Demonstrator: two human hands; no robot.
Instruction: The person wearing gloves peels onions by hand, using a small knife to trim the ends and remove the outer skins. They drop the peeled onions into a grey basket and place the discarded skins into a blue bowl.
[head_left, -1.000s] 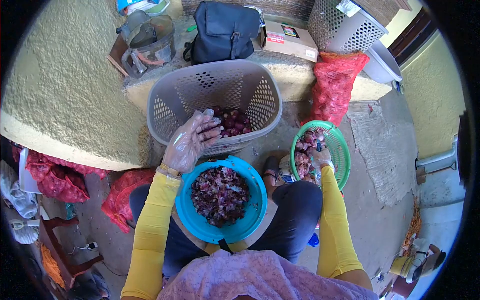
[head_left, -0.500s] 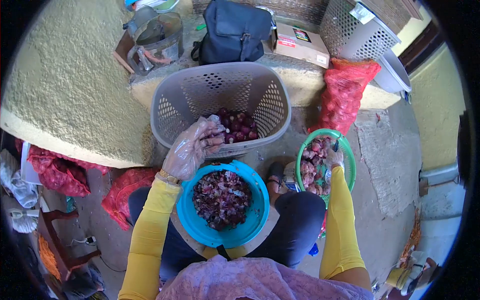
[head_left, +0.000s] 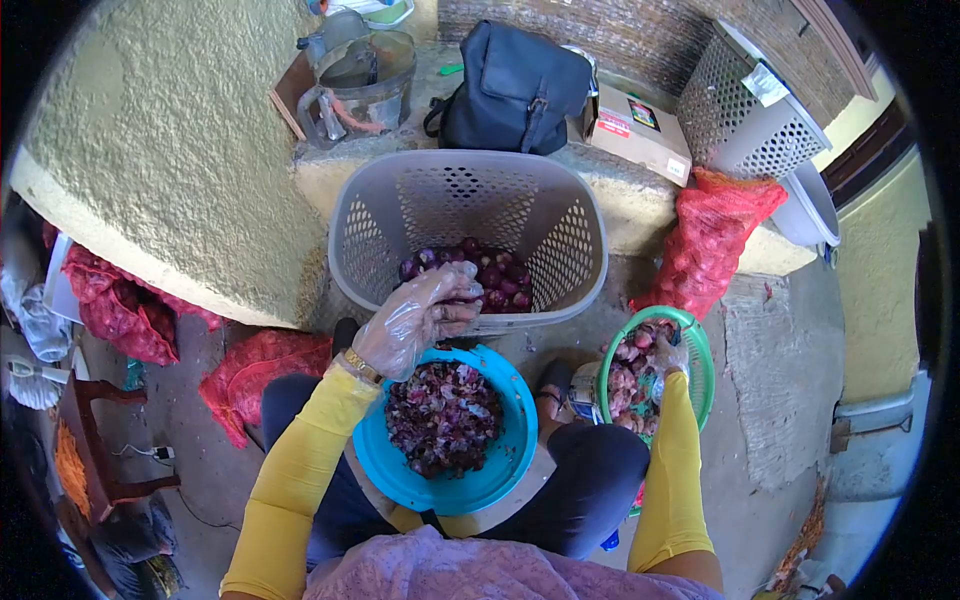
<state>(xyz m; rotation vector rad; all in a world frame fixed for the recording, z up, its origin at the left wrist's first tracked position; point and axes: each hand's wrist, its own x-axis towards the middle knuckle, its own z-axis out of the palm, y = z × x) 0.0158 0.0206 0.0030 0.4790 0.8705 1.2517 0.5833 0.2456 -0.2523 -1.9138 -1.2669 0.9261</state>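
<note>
My left hand [head_left: 425, 315], in a clear plastic glove, reaches over the near rim of a grey perforated basket [head_left: 345, 235]. Its fingers are loosely bent and apart, and no onion shows in them. Peeled purple onions [head_left: 505, 280] lie on the basket's floor, just past the fingertips. Over in the green basket [head_left: 706, 385], my right hand [head_left: 672, 357], gloved too, is among unpeeled onions [head_left: 627, 385]. A slim dark tool [head_left: 677, 335] sticks up from its grip; the fingers are partly hidden. Between my knees stands a blue basin [head_left: 525, 440] holding onion skins [head_left: 445, 415].
A red mesh sack [head_left: 705, 245] of onions leans behind the green basket. More red sacks [head_left: 265, 375] lie at left. On the ledge are a black backpack [head_left: 515, 90], a cardboard box [head_left: 640, 130] and a clear pitcher [head_left: 365, 85]. A rough wall [head_left: 170, 170] curves along the left.
The view has shifted, so the ledge and baskets sit lower and farther right. My left hand stays over the grey basket's near rim, its fingers more bent. My right hand remains in the green basket.
</note>
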